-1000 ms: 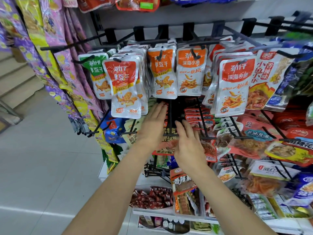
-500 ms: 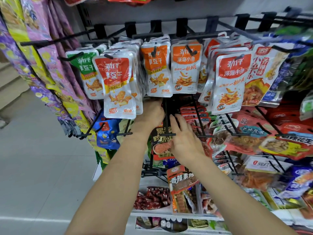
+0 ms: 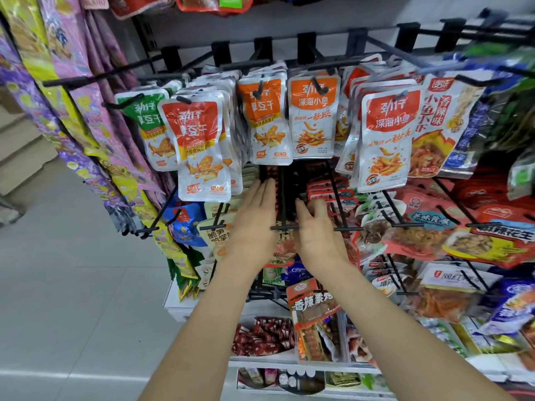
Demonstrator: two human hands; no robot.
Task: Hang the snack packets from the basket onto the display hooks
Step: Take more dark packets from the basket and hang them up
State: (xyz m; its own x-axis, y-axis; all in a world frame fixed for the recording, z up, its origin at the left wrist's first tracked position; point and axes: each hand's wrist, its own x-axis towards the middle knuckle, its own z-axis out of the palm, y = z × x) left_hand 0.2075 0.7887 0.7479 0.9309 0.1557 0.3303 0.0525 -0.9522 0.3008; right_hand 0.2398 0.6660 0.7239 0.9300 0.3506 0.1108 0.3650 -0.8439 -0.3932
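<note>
Drawn back now from under the top-row packets (image 3: 270,123), the left hand (image 3: 254,219) lies straight-fingered and flat beside a middle-row hook (image 3: 285,227), while the right hand (image 3: 317,231) curls against the red snack packets (image 3: 330,195) hung nearby, likely squaring them; whether it grips one I cannot tell.

black hook rack (image 3: 306,44) carries rows of hanging snack packets (image 3: 199,146).
</note>
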